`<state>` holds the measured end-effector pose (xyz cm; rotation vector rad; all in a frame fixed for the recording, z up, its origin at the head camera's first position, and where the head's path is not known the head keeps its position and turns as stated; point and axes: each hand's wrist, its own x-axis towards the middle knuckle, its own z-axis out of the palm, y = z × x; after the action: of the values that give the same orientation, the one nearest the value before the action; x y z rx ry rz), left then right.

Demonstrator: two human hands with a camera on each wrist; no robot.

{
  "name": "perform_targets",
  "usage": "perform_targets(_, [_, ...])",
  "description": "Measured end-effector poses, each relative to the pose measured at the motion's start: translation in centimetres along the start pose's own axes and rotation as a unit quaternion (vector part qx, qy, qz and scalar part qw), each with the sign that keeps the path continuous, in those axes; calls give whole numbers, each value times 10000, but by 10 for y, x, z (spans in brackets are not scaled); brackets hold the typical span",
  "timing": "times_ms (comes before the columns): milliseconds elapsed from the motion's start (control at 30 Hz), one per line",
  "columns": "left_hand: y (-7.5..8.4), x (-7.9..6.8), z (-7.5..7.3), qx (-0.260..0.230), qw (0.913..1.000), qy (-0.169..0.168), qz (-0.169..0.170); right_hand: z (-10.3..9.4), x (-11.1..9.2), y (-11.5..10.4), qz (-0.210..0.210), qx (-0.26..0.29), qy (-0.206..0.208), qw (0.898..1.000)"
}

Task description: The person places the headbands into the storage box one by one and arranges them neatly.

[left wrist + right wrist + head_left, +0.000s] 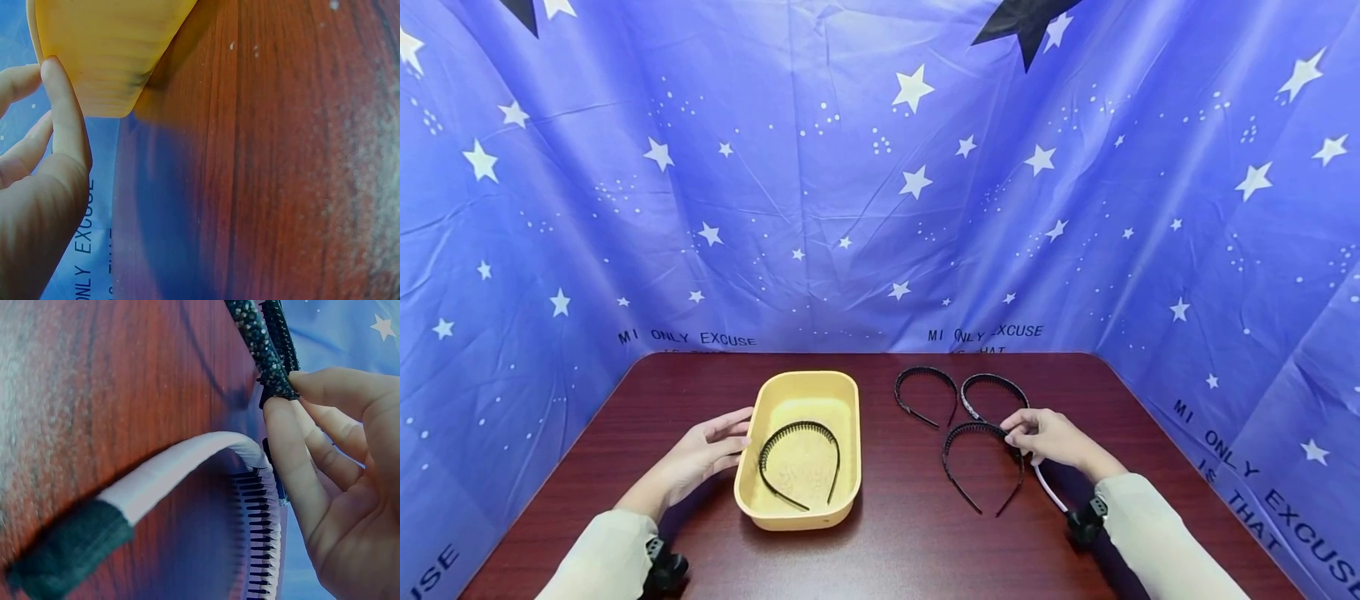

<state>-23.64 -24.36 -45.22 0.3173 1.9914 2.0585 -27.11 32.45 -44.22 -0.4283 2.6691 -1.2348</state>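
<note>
The held band is a slim black arch, its outer face coated in fine glitter that glints silver and pale in the right wrist view, with dark teeth along the inner side. Its two thin legs point toward the person, over the right part of the table; whether their tips touch the wood, I cannot tell. The right hand pinches it at the right of the arch — thumb and fingertips closed on the narrow strip, the remaining fingers bent behind.

Near that hand lies a lilac band, smooth outside and black-toothed inside, with a dark end; much of it is hidden. Farther back lie a black band and, to its right, a dark band with a silvery, speckled left side.

The left hand is loosely spread, its fingers touching the left side of the box near the rim without wrapping round it. The box is pale yellow, round-cornered — and inside sits a plain black toothed band, its legs toward the near end.
</note>
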Motion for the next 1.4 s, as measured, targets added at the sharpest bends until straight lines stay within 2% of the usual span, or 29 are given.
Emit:
perform_targets(400, [1, -2, -2, 21, 10000, -61, 45, 1, -1, 3, -114, -124, 59, 9998])
perform_targets(600, [2, 2, -2, 53, 9999, -110, 45, 2, -2, 3, -137, -140, 72, 9998])
perform_targets(1400, [-1, 1, -3, 78, 9999, -72, 54, 0, 7, -11, -322, -7, -43, 9995])
